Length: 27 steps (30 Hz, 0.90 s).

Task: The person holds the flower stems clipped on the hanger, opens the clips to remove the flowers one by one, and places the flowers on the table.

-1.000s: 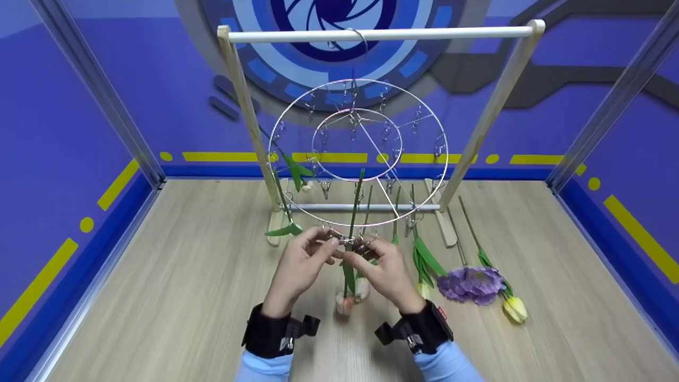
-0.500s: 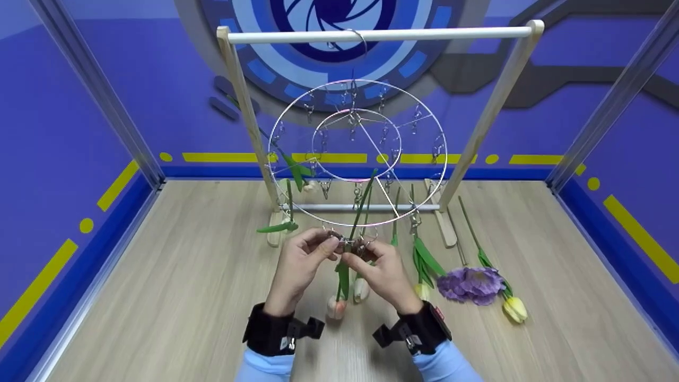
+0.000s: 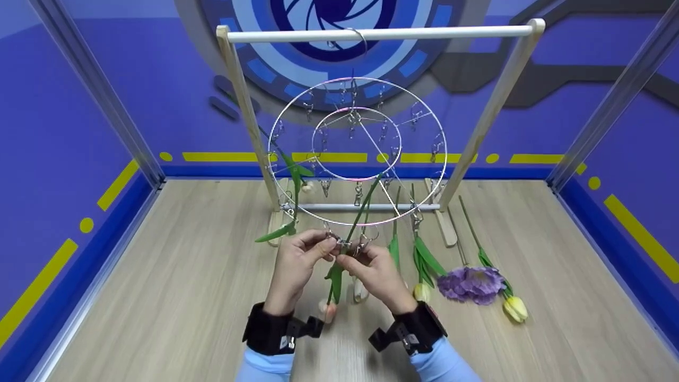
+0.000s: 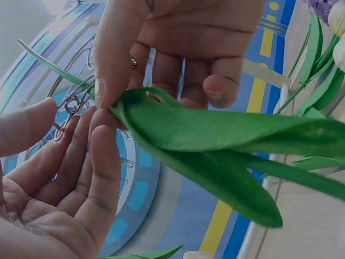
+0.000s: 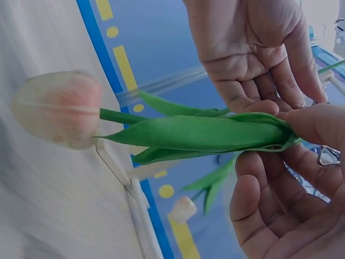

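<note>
The left hand (image 3: 299, 262) pinches a metal clip (image 4: 73, 103) at the near edge of the round wire hanger (image 3: 281, 208). Against it, the right hand (image 3: 379, 276) pinches the green stem of a pale pink tulip (image 3: 328, 312) between thumb and fingers, just above the leaves (image 4: 188, 127). The stem's bare end slants up and to the right past the clip, and the blossom (image 5: 59, 109) hangs head down. Whether the clip's jaws grip the stem is hidden by the fingers.
A wooden stand (image 3: 485, 116) with a white top bar (image 3: 435, 33) carries the hanger. Other tulips hang around it, one at left (image 3: 278, 232) and one yellow (image 3: 422, 292). A purple flower (image 3: 472, 285) and a yellow tulip (image 3: 515, 309) lie on the table at right.
The held tulip has tilted: its blossom swung left and its stem end right. Both hands stay close together at the clip, the right one slightly further left. The flower hanging at left has turned.
</note>
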Available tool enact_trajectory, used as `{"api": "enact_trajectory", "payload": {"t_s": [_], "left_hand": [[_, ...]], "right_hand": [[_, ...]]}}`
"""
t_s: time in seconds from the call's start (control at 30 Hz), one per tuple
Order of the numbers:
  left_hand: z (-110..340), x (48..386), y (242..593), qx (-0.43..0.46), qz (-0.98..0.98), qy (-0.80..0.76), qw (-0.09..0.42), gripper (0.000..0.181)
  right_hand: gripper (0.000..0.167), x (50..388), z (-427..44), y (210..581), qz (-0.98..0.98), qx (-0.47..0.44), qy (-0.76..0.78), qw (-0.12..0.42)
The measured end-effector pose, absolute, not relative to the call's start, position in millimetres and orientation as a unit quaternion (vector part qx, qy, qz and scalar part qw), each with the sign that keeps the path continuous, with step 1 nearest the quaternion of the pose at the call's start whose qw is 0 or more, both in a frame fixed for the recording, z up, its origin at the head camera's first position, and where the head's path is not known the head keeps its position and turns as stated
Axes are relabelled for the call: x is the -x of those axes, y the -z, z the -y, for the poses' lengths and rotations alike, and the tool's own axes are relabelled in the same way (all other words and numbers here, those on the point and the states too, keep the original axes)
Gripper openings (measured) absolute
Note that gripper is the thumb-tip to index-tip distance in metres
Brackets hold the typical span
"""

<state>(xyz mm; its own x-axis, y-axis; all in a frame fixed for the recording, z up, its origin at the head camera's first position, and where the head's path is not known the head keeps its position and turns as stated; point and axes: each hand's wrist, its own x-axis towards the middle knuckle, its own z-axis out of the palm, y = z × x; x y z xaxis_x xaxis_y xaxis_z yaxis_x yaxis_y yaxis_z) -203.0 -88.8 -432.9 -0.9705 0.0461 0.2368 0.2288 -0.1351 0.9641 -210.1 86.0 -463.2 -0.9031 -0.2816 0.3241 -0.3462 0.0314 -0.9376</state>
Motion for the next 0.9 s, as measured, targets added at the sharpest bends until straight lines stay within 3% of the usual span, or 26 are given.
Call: {"api": "enact_trajectory", "payload": {"t_s": [0.23,0.9], "left_hand": [[90.5,202.7,432.4,0.097,0.667,0.735,0.07,0.018],[91.5,200.6,430.4,0.078,0.672,0.733,0.068,0.02]], "right_hand": [[0.021,210.0,-83.0,466.2,0.729,-0.199,-0.655,-0.004],[0.011,210.6,-85.8,464.7,0.731,-0.259,-0.629,0.057]]}}
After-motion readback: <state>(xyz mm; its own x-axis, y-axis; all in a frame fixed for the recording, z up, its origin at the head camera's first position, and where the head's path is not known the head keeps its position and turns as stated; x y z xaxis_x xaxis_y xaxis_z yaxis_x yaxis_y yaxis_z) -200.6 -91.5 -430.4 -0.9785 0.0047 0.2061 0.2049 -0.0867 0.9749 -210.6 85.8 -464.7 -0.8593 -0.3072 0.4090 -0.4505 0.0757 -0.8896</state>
